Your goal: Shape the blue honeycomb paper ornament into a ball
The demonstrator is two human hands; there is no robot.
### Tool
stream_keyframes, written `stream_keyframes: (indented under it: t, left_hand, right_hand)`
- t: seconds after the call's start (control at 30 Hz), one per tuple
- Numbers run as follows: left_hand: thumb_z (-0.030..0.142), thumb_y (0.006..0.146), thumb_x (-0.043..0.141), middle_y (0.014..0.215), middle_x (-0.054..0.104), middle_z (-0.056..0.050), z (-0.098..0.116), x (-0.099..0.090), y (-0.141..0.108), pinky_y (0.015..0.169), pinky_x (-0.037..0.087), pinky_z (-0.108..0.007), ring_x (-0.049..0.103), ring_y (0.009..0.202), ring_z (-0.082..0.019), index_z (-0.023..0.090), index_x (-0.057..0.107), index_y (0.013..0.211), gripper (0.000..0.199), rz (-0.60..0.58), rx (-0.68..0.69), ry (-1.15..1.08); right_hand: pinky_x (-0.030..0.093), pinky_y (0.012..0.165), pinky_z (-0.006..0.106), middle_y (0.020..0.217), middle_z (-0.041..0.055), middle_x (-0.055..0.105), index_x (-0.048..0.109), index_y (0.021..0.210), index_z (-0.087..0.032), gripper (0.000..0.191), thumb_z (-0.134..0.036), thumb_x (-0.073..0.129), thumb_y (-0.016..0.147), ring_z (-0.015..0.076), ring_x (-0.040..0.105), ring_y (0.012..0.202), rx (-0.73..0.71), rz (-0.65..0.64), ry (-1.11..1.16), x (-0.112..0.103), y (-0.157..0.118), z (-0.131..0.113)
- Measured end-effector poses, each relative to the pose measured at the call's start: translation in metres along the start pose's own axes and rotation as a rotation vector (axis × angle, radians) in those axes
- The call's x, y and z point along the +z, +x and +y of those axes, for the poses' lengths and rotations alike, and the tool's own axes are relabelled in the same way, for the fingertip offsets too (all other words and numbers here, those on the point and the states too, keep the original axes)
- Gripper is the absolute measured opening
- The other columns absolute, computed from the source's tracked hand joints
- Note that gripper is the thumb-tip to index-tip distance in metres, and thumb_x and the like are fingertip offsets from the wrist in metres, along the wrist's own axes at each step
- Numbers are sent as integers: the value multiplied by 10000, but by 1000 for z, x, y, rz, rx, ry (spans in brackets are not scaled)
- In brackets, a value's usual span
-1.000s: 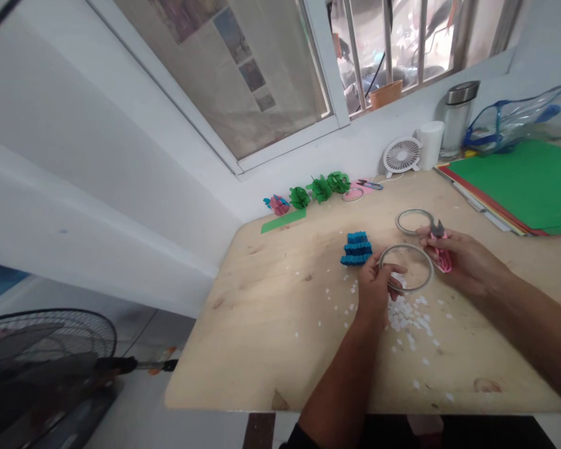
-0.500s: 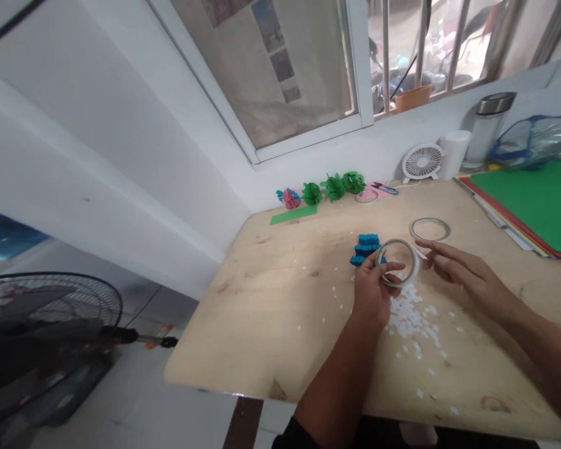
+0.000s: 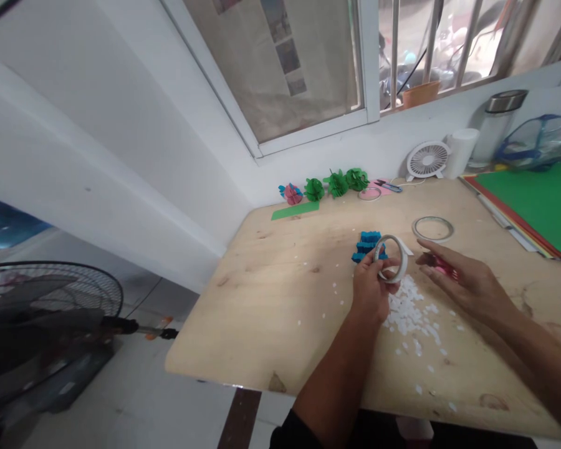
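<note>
My left hand grips a roll of white double-sided tape, held upright, with a short loose end sticking out to the right. To the right of that end is my right hand, its fingers closed around a small pink object that is mostly hidden, so its kind is unclear. Folded blue paper strips lie just behind my left hand, partly covered by it. Small white paper scraps are heaped on the table below the two hands.
Another tape ring lies behind my right hand. Along the wall stand green paper balls, a pink-and-blue one, blue snips and a small white fan. Coloured paper sheets are stacked at right. A floor fan stands left.
My right hand has come away from the tape's loose end, and a pink object now shows in it. The roll has turned slightly in my left hand. The view has shifted a little.
</note>
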State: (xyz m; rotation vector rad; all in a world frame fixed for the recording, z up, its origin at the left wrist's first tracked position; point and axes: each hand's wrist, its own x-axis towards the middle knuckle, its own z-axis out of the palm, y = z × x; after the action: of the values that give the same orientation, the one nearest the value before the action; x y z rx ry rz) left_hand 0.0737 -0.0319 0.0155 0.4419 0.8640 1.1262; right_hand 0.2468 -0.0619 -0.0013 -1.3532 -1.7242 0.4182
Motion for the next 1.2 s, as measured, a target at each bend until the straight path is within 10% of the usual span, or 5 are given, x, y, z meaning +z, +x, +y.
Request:
stream_keyframes:
  t: [1.2]
  left_hand:
    - [209,616,659,703,681,-30,-7,2,-2,405,248,-208,420,426,-78,153,623,1014,404,-4,2,92]
  right_hand:
    - [596,770,319,1059,113,784,648,1273,-188,328,-251,583,958,230,755,892,-413,157,-250,-1,2,-3]
